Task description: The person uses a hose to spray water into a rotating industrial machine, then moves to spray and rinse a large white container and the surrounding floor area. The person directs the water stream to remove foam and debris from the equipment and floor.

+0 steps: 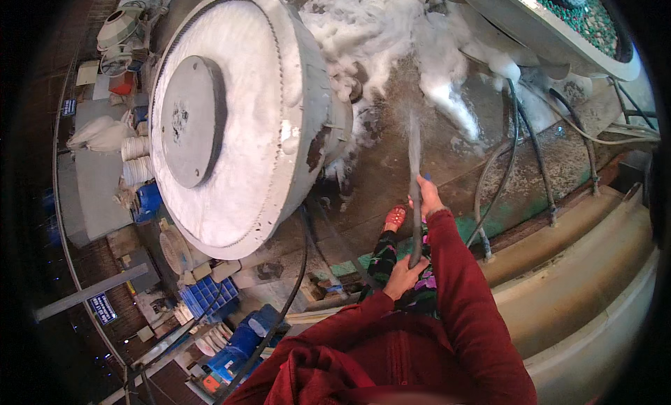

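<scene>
My right hand (428,194) is closed around a grey hose (417,232), close to its outlet end. Lower down, near my body, my left hand (402,277) grips the same hose. A stream of water (414,136) leaves the hose and breaks into spray on the wet floor (381,174). Thick white foam (363,38) covers the floor ahead, and the water lands at its edge. To the left of the hose stands a large round machine tub (297,125), filled with white foam around a raised grey disc (190,122).
A second tub (594,66) with small green and pale pieces stands at upper right. Dark hoses (535,150) run from the floor to a tan ledge (559,258). Blue crates (210,298), blue containers (244,342) and white buckets (136,160) crowd the left side.
</scene>
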A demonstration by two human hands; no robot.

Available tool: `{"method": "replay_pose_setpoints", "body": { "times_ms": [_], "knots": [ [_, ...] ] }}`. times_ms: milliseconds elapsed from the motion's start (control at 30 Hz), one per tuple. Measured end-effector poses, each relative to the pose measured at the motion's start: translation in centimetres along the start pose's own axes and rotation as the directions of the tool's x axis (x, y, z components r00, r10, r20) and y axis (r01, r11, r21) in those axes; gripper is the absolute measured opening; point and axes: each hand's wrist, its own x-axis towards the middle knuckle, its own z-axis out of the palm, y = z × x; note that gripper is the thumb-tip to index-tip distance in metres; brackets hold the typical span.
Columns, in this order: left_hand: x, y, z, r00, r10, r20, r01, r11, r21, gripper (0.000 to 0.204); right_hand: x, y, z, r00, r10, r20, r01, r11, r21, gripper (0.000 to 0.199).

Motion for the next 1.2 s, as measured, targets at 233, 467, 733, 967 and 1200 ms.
{"method": "replay_pose_setpoints", "body": {
  "times_ms": [233,467,733,967,1200],
  "knots": [
    [1.5,0.4,-0.4,0.982,0.09,-0.166,-0.14,0.935,-0.325,0.014,-1.7,-3.0,10.8,0.975,-0.007,0.22,0.082,0.939,-0.334,0.032],
    [-0.3,0.4,-2.1,0.972,0.034,-0.235,-0.113,0.937,-0.331,0.018,-2.0,-0.2,13.2,0.97,0.103,0.222,-0.01,0.924,-0.383,0.031],
    [-1.4,4.1,-2.0,0.997,-0.001,0.083,0.006,0.998,-0.065,0.022,0.4,-0.2,2.4,0.998,0.064,-0.028,-0.064,0.998,0.006,0.028],
    [1.6,1.6,1.2,0.973,0.078,0.218,-0.128,0.965,0.229,0.039,-2.3,-2.8,-7.3,0.992,0.082,0.095,-0.109,0.937,0.333,0.03],
    [3.3,5.2,3.2,0.98,0.126,0.154,-0.151,0.975,0.165,0.029,-4.7,-10.3,-3.4,0.947,-0.321,-0.008,0.308,0.9,0.307,0.032]
  ]
}}
